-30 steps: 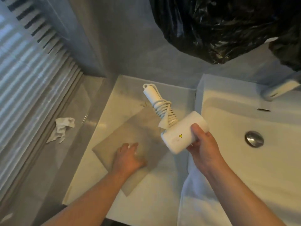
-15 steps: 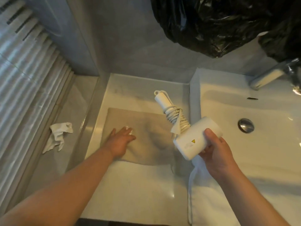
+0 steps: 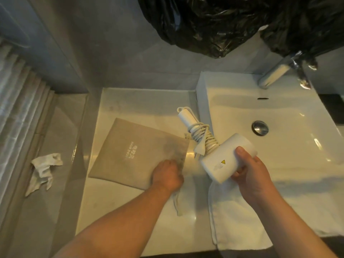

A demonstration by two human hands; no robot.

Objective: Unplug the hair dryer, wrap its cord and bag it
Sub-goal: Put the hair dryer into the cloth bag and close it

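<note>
the right grip (image 3: pixel 249 170) is clasping the hair dryer (image 3: pixel 219 161), cord (image 3: pixel 204 135) coiled round its handle, at 3 o'clock of the bag (image 3: pixel 130 149); the left grip (image 3: pixel 167 175) is pinching the bag's 5 o'clock corner on the bench (image 3: pixel 104 198).

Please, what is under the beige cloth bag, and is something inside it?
The beige cloth bag lies flat on the white counter, which shows all around it. The left hand grips its near corner. Its inside is covered. The hair dryer is outside, in the right hand.
</note>
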